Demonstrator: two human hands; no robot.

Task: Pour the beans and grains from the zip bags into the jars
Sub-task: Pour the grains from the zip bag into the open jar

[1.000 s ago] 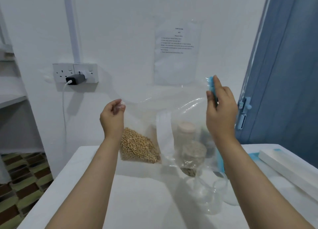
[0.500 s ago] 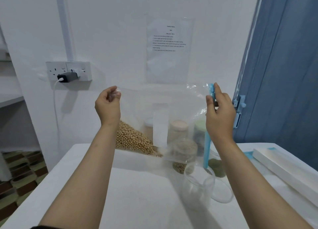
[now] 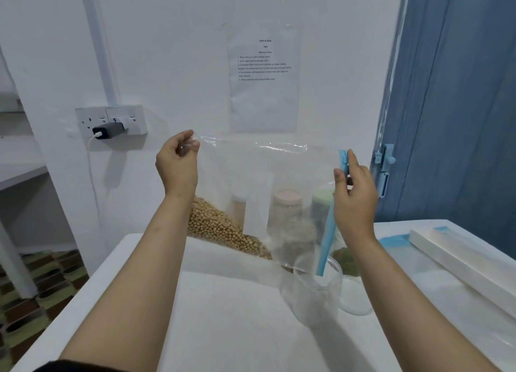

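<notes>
I hold a clear zip bag (image 3: 259, 181) up over the white table (image 3: 223, 315), turned on its side. My left hand (image 3: 177, 163) pinches its bottom corner at the upper left. My right hand (image 3: 353, 193) pinches the blue zip strip (image 3: 329, 232), which hangs down with its lower end at the mouth of an empty clear jar (image 3: 312, 293). Tan beans (image 3: 220, 229) lie in the bag's lower left part, sloping down toward the jar. A second clear jar (image 3: 356, 296) stands just right of the first.
Behind the bag stand jars with a pink lid (image 3: 287, 198) and a green lid (image 3: 322, 197). A long white box (image 3: 460, 260) lies at the table's right edge, with blue tape (image 3: 393, 241) near it. A charger (image 3: 107, 130) is plugged into the wall socket.
The bag has been lowered and tilted further, its zip end dropping from above the table to the jar's mouth. The beans have slid down toward the zip end. Both hands keep their grips.
</notes>
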